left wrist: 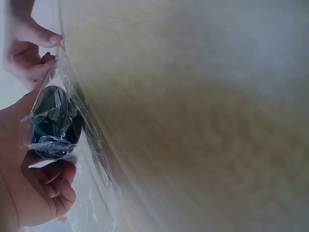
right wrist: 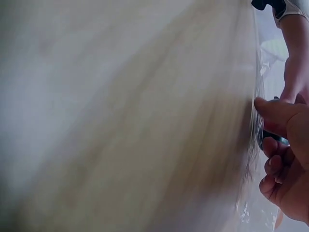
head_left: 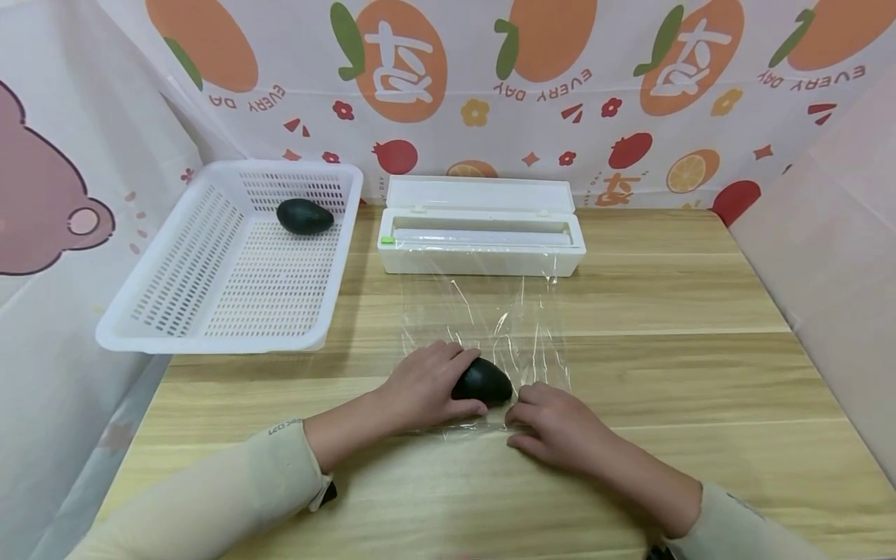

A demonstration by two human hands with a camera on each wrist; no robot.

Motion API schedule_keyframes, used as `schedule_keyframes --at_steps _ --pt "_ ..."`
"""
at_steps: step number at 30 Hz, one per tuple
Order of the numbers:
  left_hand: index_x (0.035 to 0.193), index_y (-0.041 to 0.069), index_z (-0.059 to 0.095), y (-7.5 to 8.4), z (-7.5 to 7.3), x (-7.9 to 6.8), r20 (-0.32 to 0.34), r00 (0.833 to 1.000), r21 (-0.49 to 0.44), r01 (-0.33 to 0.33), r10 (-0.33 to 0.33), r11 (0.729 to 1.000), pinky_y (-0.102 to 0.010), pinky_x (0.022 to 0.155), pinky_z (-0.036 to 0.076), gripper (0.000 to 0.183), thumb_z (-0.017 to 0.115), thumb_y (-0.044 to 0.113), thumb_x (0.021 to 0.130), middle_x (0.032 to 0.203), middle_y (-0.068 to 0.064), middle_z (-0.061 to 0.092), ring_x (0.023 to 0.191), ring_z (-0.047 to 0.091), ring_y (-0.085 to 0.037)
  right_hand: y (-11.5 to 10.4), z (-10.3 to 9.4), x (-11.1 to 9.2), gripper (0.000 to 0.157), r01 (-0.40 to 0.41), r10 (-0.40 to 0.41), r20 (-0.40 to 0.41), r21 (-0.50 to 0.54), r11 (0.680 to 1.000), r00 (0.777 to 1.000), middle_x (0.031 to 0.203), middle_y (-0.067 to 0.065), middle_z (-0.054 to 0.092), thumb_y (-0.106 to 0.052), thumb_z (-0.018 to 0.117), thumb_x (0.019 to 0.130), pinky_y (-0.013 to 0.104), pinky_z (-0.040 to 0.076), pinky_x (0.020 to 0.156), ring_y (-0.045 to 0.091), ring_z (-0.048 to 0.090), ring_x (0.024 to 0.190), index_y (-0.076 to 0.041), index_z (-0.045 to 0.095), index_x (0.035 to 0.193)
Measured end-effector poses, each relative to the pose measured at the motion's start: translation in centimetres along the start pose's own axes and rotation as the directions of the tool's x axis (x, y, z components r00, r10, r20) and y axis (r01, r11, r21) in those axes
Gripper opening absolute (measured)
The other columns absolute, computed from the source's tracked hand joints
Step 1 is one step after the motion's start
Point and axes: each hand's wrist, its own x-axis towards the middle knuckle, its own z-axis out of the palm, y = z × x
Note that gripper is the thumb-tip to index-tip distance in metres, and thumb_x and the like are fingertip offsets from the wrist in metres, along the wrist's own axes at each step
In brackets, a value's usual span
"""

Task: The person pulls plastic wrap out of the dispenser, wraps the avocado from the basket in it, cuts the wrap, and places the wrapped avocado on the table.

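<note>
A dark green avocado [head_left: 483, 383] lies on a sheet of clear cling film [head_left: 483, 311] pulled out toward me over the table. My left hand [head_left: 428, 386] holds it from the left, fingers over the far side and thumb along the near side. The left wrist view has film drawn over the near face of the avocado [left wrist: 55, 121]. Just right of it, my right hand [head_left: 560, 426] pinches the film's near right part, its fingers curled. In the right wrist view, thumb and fingers of the right hand [right wrist: 289, 140] are at the film, partly hiding the avocado.
Behind the film stands a white cling film box [head_left: 483, 262], lid up, roll inside and a green slider at its left end. At the back left, a white perforated basket [head_left: 210, 344] holds another avocado [head_left: 304, 217]. Printed cloth [head_left: 490, 140] borders the wooden table [head_left: 686, 373].
</note>
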Motion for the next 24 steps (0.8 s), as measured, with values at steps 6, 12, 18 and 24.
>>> schedule_keyframes --at_steps 6,12,18,24 --pt "0.140 0.009 0.051 0.2 -0.1 0.2 0.032 0.999 -0.073 0.013 -0.011 0.997 -0.037 0.086 0.053 0.076 0.071 0.056 0.084 0.118 -0.009 0.060 0.108 0.057 -0.023 -0.3 0.1 0.6 0.005 -0.039 0.039 0.018 -0.020 0.999 0.999 0.080 -0.013 0.057 -0.024 0.076 0.084 0.024 0.046 0.066 0.006 0.051 0.075 -0.023 0.071 0.083" --pt "0.143 0.021 0.051 0.4 -0.2 0.2 0.052 0.999 -0.079 -0.002 0.006 0.997 -0.037 0.079 0.054 0.064 0.064 0.055 0.090 0.115 -0.008 0.058 0.103 0.055 -0.022 -0.4 -0.9 1.4 0.005 -0.187 0.183 0.045 0.112 0.976 0.982 0.077 -0.017 0.056 -0.023 0.074 0.085 0.020 0.045 0.063 0.001 0.049 0.073 -0.025 0.070 0.081" --pt "0.148 0.025 0.045 0.6 -0.5 0.3 0.142 0.988 -0.047 0.061 -0.054 0.997 -0.037 0.083 0.053 0.080 0.054 0.073 0.085 0.125 -0.006 0.056 0.111 0.053 -0.020 0.1 -1.7 2.3 0.007 -0.274 0.272 0.042 0.200 0.941 0.962 0.073 -0.016 0.049 -0.018 0.072 0.084 0.019 0.041 0.060 0.004 0.045 0.070 -0.024 0.069 0.080" --pt "0.148 0.023 0.044 0.5 -0.7 0.4 0.163 0.986 -0.035 0.045 -0.038 0.998 -0.041 0.084 0.052 0.087 0.065 0.071 0.079 0.132 -0.005 0.054 0.114 0.053 -0.023 0.7 -2.1 3.0 0.009 -0.310 0.307 0.051 0.248 0.918 0.950 0.073 -0.015 0.051 -0.016 0.073 0.084 0.020 0.043 0.061 0.007 0.049 0.069 -0.023 0.069 0.081"
